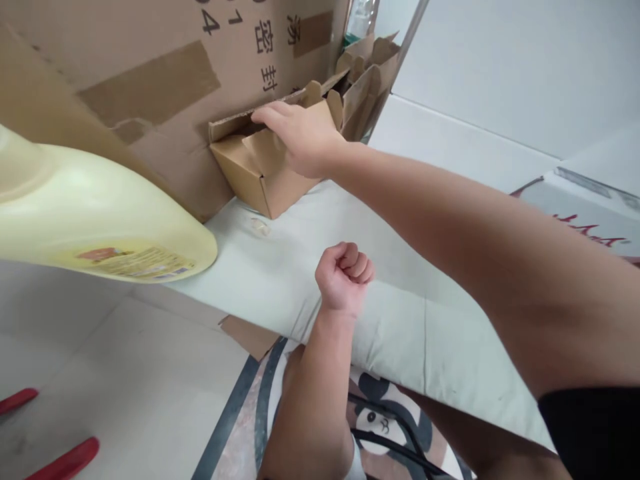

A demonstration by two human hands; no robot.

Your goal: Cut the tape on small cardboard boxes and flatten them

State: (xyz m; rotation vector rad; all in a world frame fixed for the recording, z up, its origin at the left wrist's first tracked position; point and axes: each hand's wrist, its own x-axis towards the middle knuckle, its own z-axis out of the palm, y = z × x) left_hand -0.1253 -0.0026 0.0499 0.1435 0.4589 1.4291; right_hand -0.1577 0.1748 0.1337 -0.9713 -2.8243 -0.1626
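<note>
My right hand (303, 137) reaches across to a small open cardboard box (250, 167) on the pale cloth-covered surface (280, 267). Its palm lies over the box's near edge, and the fingers grip across the top by the raised flaps; some fingertips are hidden. Closer to me, my left hand (345, 277) is curled into a fist above the cloth, apart from the box, and nothing shows in it. More small cardboard boxes (367, 87) with upright flaps stand in a row behind the right hand.
A large taped carton (150, 40) with printed characters rises behind the boxes. A pale yellow jug (110, 207) juts in from the left. A clear bottle (361, 20) stands at the back. Red-tipped objects (65, 460) lie at lower left, and a patterned mat (370, 420) is below.
</note>
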